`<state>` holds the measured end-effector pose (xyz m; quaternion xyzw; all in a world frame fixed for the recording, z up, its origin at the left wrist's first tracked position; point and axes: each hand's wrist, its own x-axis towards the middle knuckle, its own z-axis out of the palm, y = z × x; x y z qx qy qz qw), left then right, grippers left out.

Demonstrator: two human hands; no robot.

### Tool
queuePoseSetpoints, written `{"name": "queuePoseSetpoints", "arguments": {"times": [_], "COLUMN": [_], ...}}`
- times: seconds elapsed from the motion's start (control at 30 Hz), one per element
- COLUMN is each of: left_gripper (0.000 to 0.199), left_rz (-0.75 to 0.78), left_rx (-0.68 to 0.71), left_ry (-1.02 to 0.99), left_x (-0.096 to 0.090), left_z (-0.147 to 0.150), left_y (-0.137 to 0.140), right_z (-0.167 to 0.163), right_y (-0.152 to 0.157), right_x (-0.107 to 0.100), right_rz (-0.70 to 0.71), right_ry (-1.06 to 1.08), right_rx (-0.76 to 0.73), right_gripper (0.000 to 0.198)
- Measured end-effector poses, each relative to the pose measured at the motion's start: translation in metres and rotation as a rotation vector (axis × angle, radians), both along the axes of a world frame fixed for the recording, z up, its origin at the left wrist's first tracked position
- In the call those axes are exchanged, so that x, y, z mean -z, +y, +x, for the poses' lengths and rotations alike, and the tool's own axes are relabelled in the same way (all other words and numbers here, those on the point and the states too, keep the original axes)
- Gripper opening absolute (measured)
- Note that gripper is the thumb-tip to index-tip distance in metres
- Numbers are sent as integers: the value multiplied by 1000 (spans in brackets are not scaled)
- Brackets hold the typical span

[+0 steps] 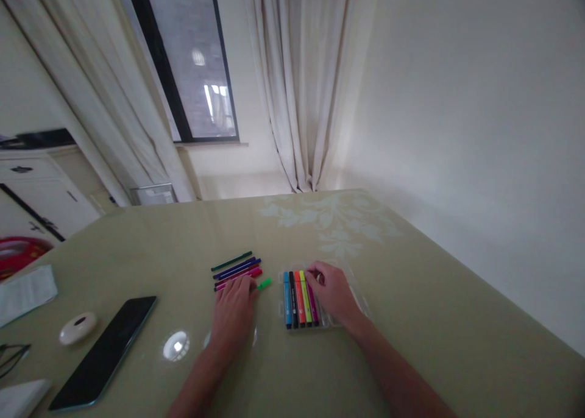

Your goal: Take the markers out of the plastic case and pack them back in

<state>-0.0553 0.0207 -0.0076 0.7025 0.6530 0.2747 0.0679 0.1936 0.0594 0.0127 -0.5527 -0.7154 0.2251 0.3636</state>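
Note:
My left hand [234,305] is closed around a green marker [264,283], whose bright cap sticks out to the right of the fingers. Just beyond that hand lie several loose markers on the table: a dark green marker [231,261], dark blue markers [237,268] and pink-magenta ones [244,275]. Over a clear plastic case [325,322], my right hand [331,287] has thumb and fingers pinched at the top end of a purple marker [312,305]. Beside it in the case, a blue marker [287,299], a black marker [293,299], an orange-red marker [300,299] and a yellow-green marker [306,299] lie side by side.
A dark phone or tablet [105,351] lies on the glossy table [434,345] to the left. Near it are a white rounded object [78,328], a pale folded cloth or paper [27,293], a white box-like item [22,398] and a dark cable [13,358]. A wall borders the right.

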Motion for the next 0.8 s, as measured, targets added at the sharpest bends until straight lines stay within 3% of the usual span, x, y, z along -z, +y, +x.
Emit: {"name": "queuePoseSetpoints", "arguments": {"times": [0.17, 0.33, 0.47, 0.57, 0.7, 0.8], "left_gripper": [28, 32, 30, 27, 21, 28], "left_rz": [-85, -191, -137, -101, 38, 129], "left_rx": [153, 286, 312, 314, 408, 503], "left_ry": [-595, -808, -755, -683, -377, -113], "left_x": [1, -5, -7, -6, -1, 9], "left_z": [20, 43, 47, 50, 60, 66], "left_y": [-1, -12, -15, -19, -31, -38], "right_z": [-11, -23, -20, -9, 9, 14], "right_y": [-8, -12, -7, 1, 9, 10], "right_x": [2, 2, -3, -7, -6, 1], "right_rz": [-128, -257, -319, -281, -276, -320], "right_ry": [226, 484, 752, 804, 787, 812], "right_rx": [-186, -347, -257, -114, 26, 62], "right_gripper": [25, 35, 41, 47, 51, 52]}}
